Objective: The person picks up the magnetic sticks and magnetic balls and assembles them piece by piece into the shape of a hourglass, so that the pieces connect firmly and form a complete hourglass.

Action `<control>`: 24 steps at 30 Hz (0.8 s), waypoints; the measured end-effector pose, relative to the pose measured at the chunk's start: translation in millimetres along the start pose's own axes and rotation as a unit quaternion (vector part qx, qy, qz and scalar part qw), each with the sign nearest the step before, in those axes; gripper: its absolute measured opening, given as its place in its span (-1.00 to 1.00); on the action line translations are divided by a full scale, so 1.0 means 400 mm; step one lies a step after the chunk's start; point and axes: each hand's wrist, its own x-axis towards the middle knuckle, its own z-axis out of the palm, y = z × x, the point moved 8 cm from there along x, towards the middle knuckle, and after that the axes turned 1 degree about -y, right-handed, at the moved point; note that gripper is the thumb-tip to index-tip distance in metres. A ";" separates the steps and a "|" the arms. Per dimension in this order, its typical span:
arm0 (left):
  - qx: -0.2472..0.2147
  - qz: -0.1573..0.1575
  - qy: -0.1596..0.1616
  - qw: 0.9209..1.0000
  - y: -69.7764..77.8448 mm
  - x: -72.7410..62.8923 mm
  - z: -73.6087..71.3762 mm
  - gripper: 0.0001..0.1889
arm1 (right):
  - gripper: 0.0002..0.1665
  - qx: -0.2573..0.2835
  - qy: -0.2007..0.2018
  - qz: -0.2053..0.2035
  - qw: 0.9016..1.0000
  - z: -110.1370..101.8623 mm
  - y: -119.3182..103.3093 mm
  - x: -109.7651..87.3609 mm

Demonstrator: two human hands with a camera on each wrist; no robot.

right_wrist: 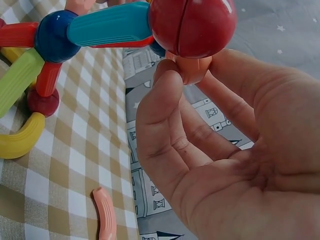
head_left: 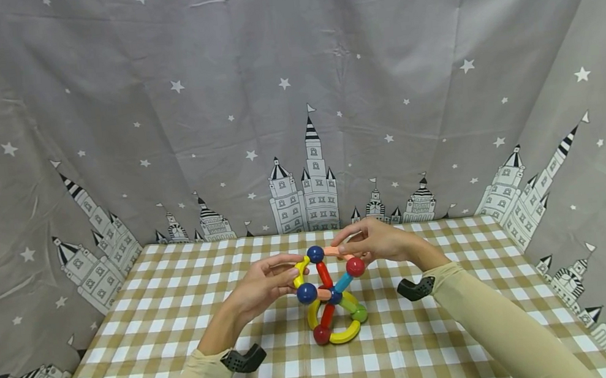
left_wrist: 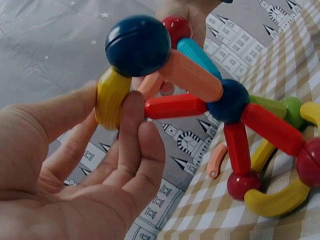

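Observation:
A magnetic ball-and-rod toy stands on the cloth, its yellow curved rods (head_left: 345, 334) forming a ring at the base. Straight rods meet at a central blue ball (left_wrist: 228, 101) and fan upward, a cyan one (right_wrist: 110, 23) among them. My left hand (head_left: 260, 286) pinches the upper yellow curved rod (left_wrist: 112, 97) between thumb and fingers, beside the near blue ball (head_left: 306, 293). On the other side, my right hand (head_left: 380, 241) pinches a peach curved rod (right_wrist: 192, 69) under the upper red ball (right_wrist: 194, 25). That rod spans from this ball toward the far blue ball (head_left: 315, 254).
One loose peach curved rod (right_wrist: 105, 215) lies on the checkered tablecloth (head_left: 173, 326) beyond the toy. A grey curtain (head_left: 249, 96) printed with castles and stars surrounds the table at the back and sides. Black wrist devices (head_left: 244, 359) sit at both sleeves.

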 end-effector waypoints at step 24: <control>-0.047 0.007 0.018 0.999 -0.023 -0.009 0.014 -0.63 | -0.61 0.001 0.008 -0.016 1.000 -0.023 0.029 0.010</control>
